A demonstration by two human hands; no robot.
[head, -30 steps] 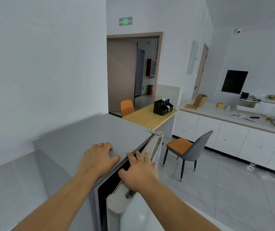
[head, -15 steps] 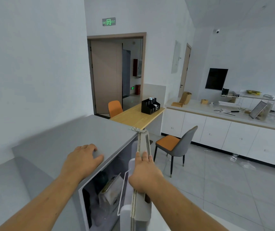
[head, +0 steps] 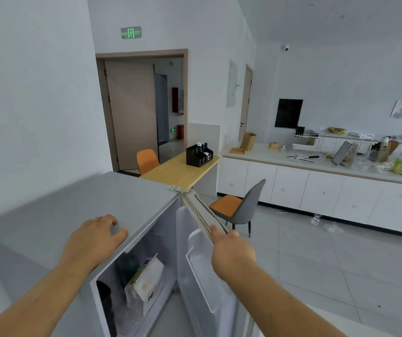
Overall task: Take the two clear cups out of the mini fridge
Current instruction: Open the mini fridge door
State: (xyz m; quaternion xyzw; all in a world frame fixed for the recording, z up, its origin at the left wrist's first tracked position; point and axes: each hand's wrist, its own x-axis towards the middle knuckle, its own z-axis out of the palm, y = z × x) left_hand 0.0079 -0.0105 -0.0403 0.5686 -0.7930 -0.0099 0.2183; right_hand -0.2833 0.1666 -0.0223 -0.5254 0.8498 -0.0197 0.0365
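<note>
We stand over the mini fridge (head: 78, 215), looking down past both forearms. Our left hand (head: 93, 239) lies flat on the grey top of the fridge, near its front edge, fingers spread and holding nothing. Our right hand (head: 231, 249) is clamped on the top edge of the fridge door (head: 202, 283), thumb on the outer side and fingers on the inner side by the seal. The two hands are well apart, with the open mouth of the fridge between them.

The door stands swung out to the right on its hinge (head: 176, 189) at the far front corner of the fridge top. Its white inner liner with a moulded door shelf (head: 200, 271) faces us.

Inside the compartment we see a white paper bag (head: 146, 285) with a yellow-green strip along its top, standing a little tilted. A dark object (head: 105, 302) sits at the left front of the opening; we cannot tell what it is. We cannot make out the two clear cups anywhere in the part of the interior that shows.

Beyond the fridge a wooden desk (head: 178, 170) carries a black organiser (head: 198, 155), with an orange chair (head: 146, 160) at its far side and a grey chair (head: 238, 205) with an orange seat near the door's outer face.
</note>
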